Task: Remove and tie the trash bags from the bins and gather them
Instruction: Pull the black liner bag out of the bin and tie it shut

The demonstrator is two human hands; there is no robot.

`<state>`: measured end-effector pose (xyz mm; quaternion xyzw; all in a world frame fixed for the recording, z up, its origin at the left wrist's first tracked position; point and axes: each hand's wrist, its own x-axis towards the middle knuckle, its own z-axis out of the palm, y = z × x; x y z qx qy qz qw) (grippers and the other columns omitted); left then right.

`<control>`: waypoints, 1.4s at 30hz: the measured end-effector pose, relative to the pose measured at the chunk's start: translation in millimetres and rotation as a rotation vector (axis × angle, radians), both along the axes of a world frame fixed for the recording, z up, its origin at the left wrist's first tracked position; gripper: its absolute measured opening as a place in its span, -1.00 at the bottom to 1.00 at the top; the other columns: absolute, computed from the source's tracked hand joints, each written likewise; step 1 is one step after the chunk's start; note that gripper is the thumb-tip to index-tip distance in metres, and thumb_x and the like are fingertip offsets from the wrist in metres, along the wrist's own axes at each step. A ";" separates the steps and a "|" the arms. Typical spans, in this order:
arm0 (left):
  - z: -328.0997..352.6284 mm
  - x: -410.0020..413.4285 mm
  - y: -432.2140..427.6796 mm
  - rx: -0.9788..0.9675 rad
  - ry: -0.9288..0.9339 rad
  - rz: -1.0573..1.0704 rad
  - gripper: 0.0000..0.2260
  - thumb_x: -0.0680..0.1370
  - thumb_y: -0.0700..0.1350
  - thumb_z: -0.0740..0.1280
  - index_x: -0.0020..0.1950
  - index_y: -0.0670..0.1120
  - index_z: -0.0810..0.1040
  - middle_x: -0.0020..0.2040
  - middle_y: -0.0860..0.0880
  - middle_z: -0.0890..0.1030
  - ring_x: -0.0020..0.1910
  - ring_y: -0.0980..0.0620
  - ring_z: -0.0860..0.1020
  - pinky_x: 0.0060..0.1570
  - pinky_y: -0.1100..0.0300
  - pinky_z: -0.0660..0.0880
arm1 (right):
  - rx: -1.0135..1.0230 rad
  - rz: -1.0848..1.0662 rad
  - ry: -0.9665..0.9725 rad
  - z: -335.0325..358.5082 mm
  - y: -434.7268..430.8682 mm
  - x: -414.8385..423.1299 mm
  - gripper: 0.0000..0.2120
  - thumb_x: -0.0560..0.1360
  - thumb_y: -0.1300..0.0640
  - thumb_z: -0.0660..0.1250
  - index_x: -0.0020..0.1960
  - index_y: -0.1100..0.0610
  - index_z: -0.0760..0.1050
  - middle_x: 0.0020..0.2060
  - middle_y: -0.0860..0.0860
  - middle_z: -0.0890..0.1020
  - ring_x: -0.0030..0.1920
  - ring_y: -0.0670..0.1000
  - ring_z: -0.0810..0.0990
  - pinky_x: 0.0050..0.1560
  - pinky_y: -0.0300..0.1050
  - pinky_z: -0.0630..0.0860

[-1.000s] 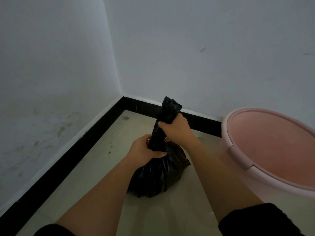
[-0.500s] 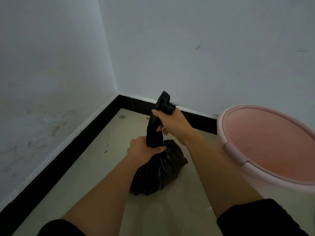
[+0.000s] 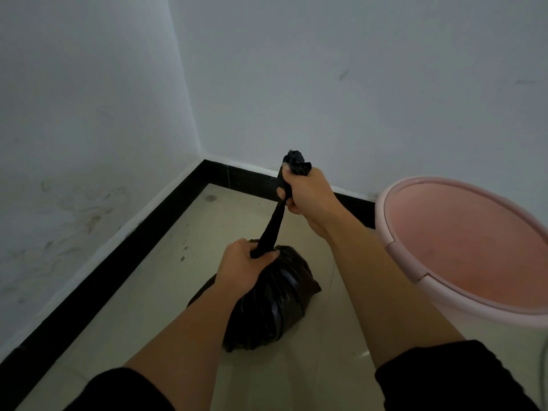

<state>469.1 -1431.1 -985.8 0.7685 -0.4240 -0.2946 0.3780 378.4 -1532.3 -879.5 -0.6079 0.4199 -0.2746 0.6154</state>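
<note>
A full black trash bag (image 3: 275,304) sits on the beige tiled floor in the room's corner. My left hand (image 3: 243,268) clamps the base of its twisted neck, pressing down on the bag's top. My right hand (image 3: 305,197) grips the upper end of the neck and holds it stretched taut, up and away from me; a crumpled tuft of plastic sticks out above the fist. To the right stands a pink bin (image 3: 415,262), with no liner visible inside.
Two white walls meet in a corner behind the bag, with a black baseboard (image 3: 118,271) along the floor. The left wall is scuffed and stained. The pink bin stands close beside my right forearm.
My right hand has pulled the bag's neck upward and away from my left hand, stretching the twisted plastic into a long thin rope. My left hand has stayed at the neck's base.
</note>
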 end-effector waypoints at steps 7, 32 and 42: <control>18.5 5.3 -9.6 -0.010 -0.029 0.001 -0.64 0.47 0.07 0.42 -0.45 0.01 0.38 -0.46 0.05 0.47 -0.45 0.12 0.48 -0.53 0.45 0.29 | -0.049 0.056 -0.107 19.0 7.2 10.2 -0.77 0.60 0.02 0.25 -0.14 0.13 0.34 -0.40 -0.01 0.35 -0.45 -0.12 0.34 -0.46 -0.25 0.28; 471.9 -25.4 157.5 0.351 -0.146 0.185 -0.72 0.62 -0.03 0.14 0.25 -0.02 0.54 0.06 -0.09 0.63 -0.06 -0.09 0.60 -0.02 -0.01 0.56 | -0.328 0.690 0.396 447.5 126.5 14.4 -0.57 0.50 0.04 0.41 -0.45 0.19 0.38 -0.52 0.07 0.47 -0.47 0.00 0.48 -0.33 -0.16 0.45; 655.5 -83.9 319.6 0.359 -0.237 0.629 -0.64 0.65 0.02 0.05 0.36 -0.05 0.44 0.23 -0.14 0.56 0.21 -0.15 0.50 0.15 -0.02 0.47 | -0.714 1.008 0.341 648.0 268.6 12.9 -0.54 0.50 0.07 0.39 -0.50 0.12 0.30 -0.53 0.02 0.42 -0.47 -0.03 0.45 -0.41 -0.19 0.34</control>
